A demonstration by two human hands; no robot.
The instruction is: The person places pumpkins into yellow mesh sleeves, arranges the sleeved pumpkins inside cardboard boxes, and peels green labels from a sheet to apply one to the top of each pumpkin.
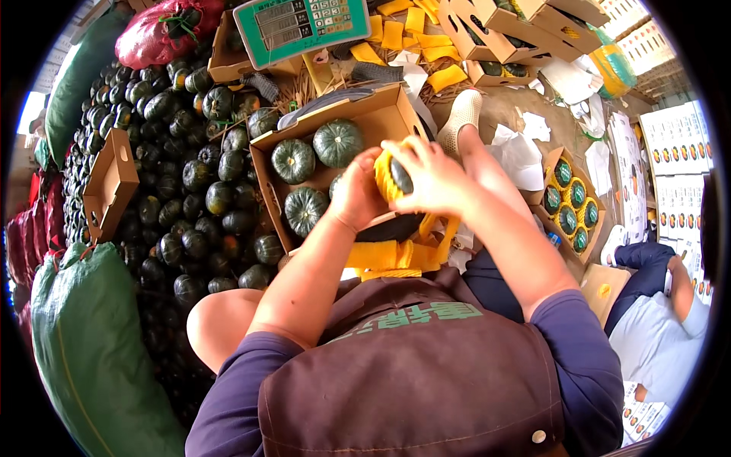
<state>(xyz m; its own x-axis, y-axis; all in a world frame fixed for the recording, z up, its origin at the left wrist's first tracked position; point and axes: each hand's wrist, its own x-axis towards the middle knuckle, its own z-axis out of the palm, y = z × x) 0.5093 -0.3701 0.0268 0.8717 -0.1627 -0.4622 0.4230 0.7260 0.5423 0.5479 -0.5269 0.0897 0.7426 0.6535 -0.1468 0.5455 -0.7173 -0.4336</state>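
Note:
Between my two hands is a dark green squash (pixel 401 176), partly wrapped in a yellow foam net sleeve (pixel 384 176). My left hand (pixel 358 191) grips it from the left side. Fingers of my right hand (pixel 431 177) curl over its top and right side. Both hands are above the right part of an open cardboard box (pixel 337 132). Several bare green squashes, among them one at the back (pixel 338 143) and one at the front left (pixel 306 211), sit in that box. My left hand partly hides another. More yellow foam sleeves (pixel 394 255) lie by my lap.
A big heap of squashes (pixel 194 174) spreads out on the left, with a cardboard tray (pixel 112 185) on it. Beyond the box stands a weighing scale (pixel 302 28). On the right are a box of netted squashes (pixel 573 203) and a seated person (pixel 657 337).

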